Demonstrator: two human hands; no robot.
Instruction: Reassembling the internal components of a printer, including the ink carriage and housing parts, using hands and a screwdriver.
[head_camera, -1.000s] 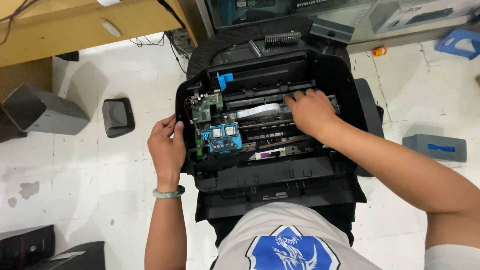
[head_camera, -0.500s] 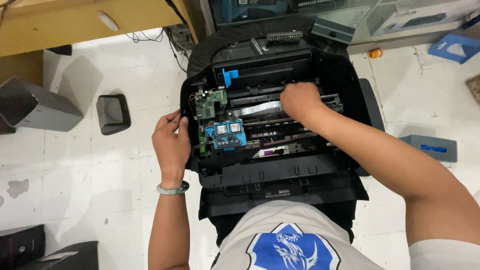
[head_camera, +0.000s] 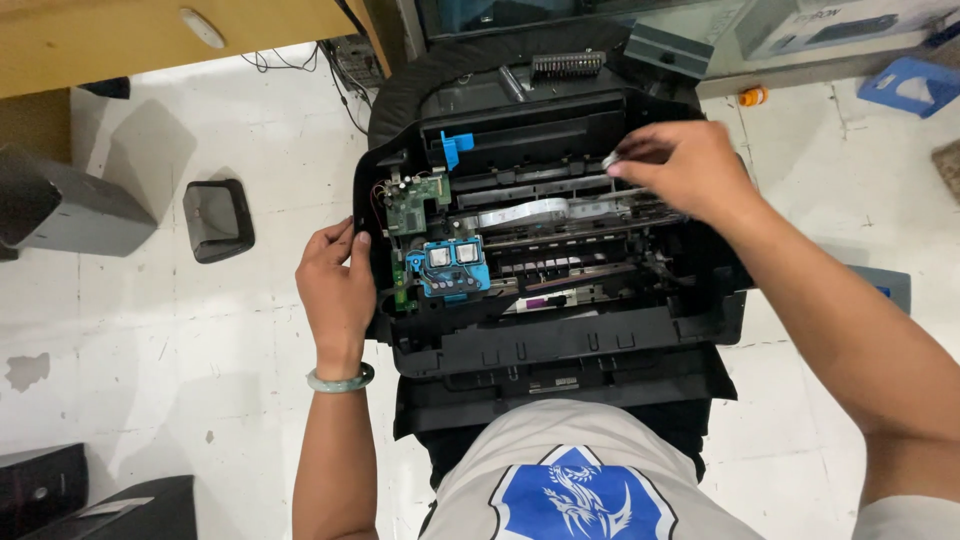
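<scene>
At three o'clock over the opened printer (head_camera: 560, 330), the right hand (head_camera: 690, 170) pinches a small silvery part (head_camera: 611, 160) while the left hand (head_camera: 338, 285) clasps the printer's nine o'clock edge, so seating it likely needs steady aim.

Grey box (head_camera: 60, 205), black tray (head_camera: 218, 220) (both floor-left), blue stool (head_camera: 910, 85).

The opened printer (head_camera: 560, 250) sits on the person's lap. Inside it, the circuit board (head_camera: 415, 205) lies at 9 o'clock, the cartridge carriage (head_camera: 450, 268) just below. A tray (head_camera: 218, 220) rests on the floor (head_camera: 150, 350) at 9 o'clock.

Printer shell (head_camera: 560, 340) matt black plastic; floor (head_camera: 150, 330) glossy white tile.
</scene>
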